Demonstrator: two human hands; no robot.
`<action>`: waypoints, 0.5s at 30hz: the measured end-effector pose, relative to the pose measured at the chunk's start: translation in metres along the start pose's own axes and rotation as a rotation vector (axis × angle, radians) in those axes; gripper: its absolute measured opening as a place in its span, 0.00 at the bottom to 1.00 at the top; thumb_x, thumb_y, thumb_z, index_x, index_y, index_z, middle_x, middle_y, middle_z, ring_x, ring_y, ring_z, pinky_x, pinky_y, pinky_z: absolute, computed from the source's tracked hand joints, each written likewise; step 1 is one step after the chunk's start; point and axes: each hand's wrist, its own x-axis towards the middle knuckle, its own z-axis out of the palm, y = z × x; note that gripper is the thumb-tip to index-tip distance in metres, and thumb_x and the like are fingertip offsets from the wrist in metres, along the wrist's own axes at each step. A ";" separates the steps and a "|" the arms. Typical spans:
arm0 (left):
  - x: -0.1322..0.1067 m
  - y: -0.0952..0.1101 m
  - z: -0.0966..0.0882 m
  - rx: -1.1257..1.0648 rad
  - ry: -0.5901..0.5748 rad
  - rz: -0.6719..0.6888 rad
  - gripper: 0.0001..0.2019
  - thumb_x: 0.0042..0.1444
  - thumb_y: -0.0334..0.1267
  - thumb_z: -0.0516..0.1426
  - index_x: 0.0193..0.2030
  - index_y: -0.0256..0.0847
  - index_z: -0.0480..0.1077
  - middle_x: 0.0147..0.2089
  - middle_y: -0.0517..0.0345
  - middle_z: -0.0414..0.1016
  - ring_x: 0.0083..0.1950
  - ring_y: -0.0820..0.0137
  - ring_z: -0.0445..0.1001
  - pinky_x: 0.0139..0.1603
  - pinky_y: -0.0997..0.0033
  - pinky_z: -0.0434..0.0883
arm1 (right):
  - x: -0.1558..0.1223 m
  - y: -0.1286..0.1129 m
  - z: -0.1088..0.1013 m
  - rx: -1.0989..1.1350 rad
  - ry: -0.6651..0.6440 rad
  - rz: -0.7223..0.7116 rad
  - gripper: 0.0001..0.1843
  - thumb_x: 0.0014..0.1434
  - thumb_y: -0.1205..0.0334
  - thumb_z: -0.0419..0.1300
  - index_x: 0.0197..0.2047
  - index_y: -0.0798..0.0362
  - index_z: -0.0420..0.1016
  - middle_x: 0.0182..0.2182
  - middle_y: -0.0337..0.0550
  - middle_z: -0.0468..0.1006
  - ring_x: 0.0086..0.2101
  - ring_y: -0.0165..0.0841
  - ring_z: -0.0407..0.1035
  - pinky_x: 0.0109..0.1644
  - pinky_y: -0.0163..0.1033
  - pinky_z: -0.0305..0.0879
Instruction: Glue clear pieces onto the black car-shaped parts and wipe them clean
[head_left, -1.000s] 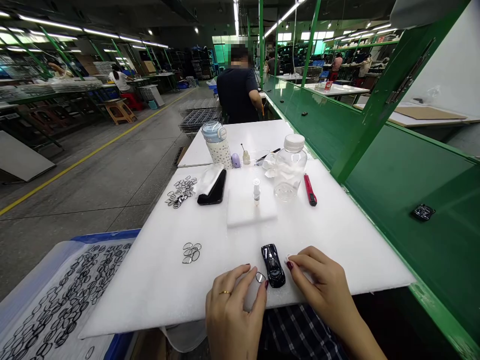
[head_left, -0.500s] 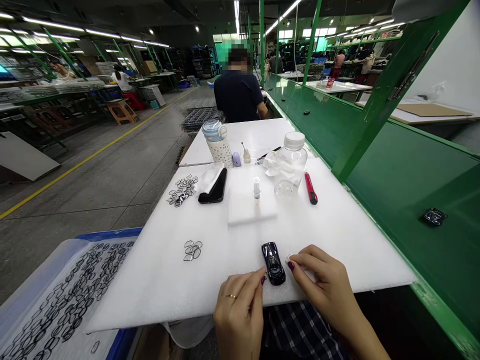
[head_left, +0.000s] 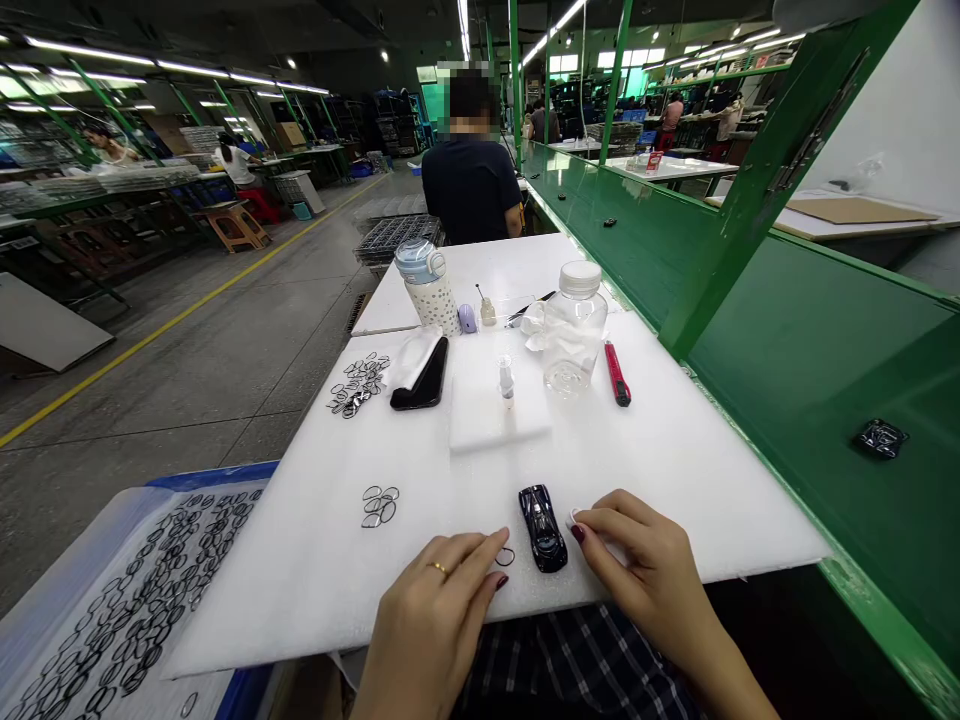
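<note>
A glossy black toy car (head_left: 543, 530) lies on the white foam-covered table between my hands. My left hand (head_left: 442, 600), with a gold ring on one finger, is just left of the car. At its thumb and index finger is a small black-rimmed oval piece (head_left: 505, 557), which appears held between them. Right of the car, my right hand (head_left: 641, 560) pinches a small white piece (head_left: 575, 516), mostly hidden by the fingers. Several similar oval pieces (head_left: 380, 507) lie in a small group to the left.
Farther back are a pile of oval pieces (head_left: 358, 384), a black phone (head_left: 424, 380), a small vial (head_left: 507, 385) on a foam block, a clear jar (head_left: 576, 335), a red utility knife (head_left: 617, 374) and a tumbler (head_left: 427, 290). A green conveyor (head_left: 810, 370) runs along the right. A person sits ahead.
My left hand has moved left, away from the car, with its thumb and index finger spreading. The oval piece has shifted left with it. My right hand stays almost where it was.
</note>
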 end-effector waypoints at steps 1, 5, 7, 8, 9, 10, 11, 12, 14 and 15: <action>0.003 -0.002 -0.002 -0.003 -0.039 -0.010 0.14 0.62 0.28 0.53 0.53 0.41 0.70 0.42 0.55 0.76 0.39 0.66 0.75 0.36 0.66 0.76 | 0.000 0.000 0.000 0.000 -0.004 -0.001 0.08 0.64 0.68 0.55 0.41 0.48 0.74 0.33 0.38 0.72 0.31 0.25 0.67 0.33 0.32 0.61; 0.015 -0.006 -0.005 -0.009 -0.163 -0.037 0.11 0.60 0.27 0.55 0.44 0.44 0.74 0.38 0.58 0.75 0.35 0.66 0.75 0.32 0.64 0.75 | -0.001 -0.001 -0.001 0.006 -0.020 0.022 0.08 0.64 0.68 0.55 0.40 0.48 0.74 0.33 0.38 0.71 0.31 0.25 0.67 0.33 0.32 0.61; 0.018 -0.006 -0.005 -0.007 -0.166 -0.011 0.10 0.60 0.28 0.55 0.43 0.44 0.74 0.37 0.58 0.74 0.35 0.66 0.74 0.31 0.64 0.75 | -0.001 -0.002 -0.001 0.007 -0.021 0.037 0.08 0.64 0.67 0.55 0.40 0.49 0.74 0.32 0.38 0.71 0.30 0.25 0.66 0.32 0.32 0.60; 0.019 -0.006 -0.004 -0.009 -0.154 0.010 0.09 0.60 0.28 0.55 0.43 0.43 0.74 0.36 0.58 0.74 0.35 0.66 0.74 0.31 0.64 0.75 | -0.001 -0.002 -0.001 0.008 -0.020 0.042 0.08 0.64 0.67 0.55 0.40 0.49 0.74 0.32 0.38 0.71 0.30 0.25 0.66 0.32 0.32 0.60; 0.019 -0.005 -0.003 -0.013 -0.136 0.033 0.09 0.60 0.28 0.54 0.43 0.43 0.73 0.36 0.57 0.74 0.34 0.66 0.73 0.31 0.64 0.75 | 0.000 -0.002 0.000 0.007 -0.020 0.042 0.08 0.64 0.67 0.55 0.40 0.49 0.75 0.32 0.38 0.71 0.30 0.25 0.66 0.32 0.32 0.60; 0.019 -0.005 -0.003 -0.018 -0.111 0.053 0.09 0.61 0.28 0.54 0.43 0.42 0.73 0.36 0.56 0.74 0.34 0.66 0.73 0.31 0.64 0.75 | 0.000 -0.002 0.000 0.006 -0.021 0.042 0.08 0.64 0.67 0.55 0.40 0.49 0.75 0.32 0.38 0.71 0.30 0.25 0.66 0.32 0.32 0.60; 0.018 -0.005 -0.001 -0.022 -0.083 0.071 0.09 0.61 0.28 0.53 0.44 0.41 0.73 0.37 0.56 0.74 0.35 0.66 0.73 0.32 0.64 0.75 | 0.000 -0.003 -0.001 0.004 -0.024 0.046 0.08 0.64 0.67 0.55 0.41 0.49 0.75 0.32 0.38 0.71 0.30 0.25 0.65 0.32 0.32 0.59; 0.016 -0.006 0.000 -0.026 -0.055 0.089 0.09 0.61 0.28 0.53 0.44 0.40 0.72 0.37 0.55 0.74 0.35 0.66 0.73 0.32 0.64 0.75 | 0.001 -0.003 -0.001 0.002 -0.030 0.051 0.08 0.64 0.67 0.54 0.40 0.49 0.75 0.32 0.38 0.71 0.29 0.25 0.65 0.31 0.32 0.59; 0.013 -0.008 0.003 -0.036 0.000 0.119 0.09 0.61 0.27 0.54 0.45 0.38 0.72 0.37 0.54 0.74 0.36 0.67 0.72 0.34 0.65 0.74 | 0.001 -0.004 -0.001 -0.005 -0.059 0.069 0.08 0.64 0.66 0.54 0.39 0.50 0.75 0.32 0.38 0.71 0.29 0.25 0.65 0.32 0.32 0.59; 0.012 -0.009 0.005 -0.044 0.027 0.131 0.09 0.60 0.26 0.55 0.45 0.37 0.72 0.37 0.53 0.74 0.36 0.67 0.72 0.34 0.65 0.74 | 0.002 -0.005 -0.002 -0.012 -0.079 0.079 0.08 0.65 0.65 0.54 0.38 0.50 0.75 0.32 0.38 0.71 0.29 0.25 0.66 0.32 0.33 0.59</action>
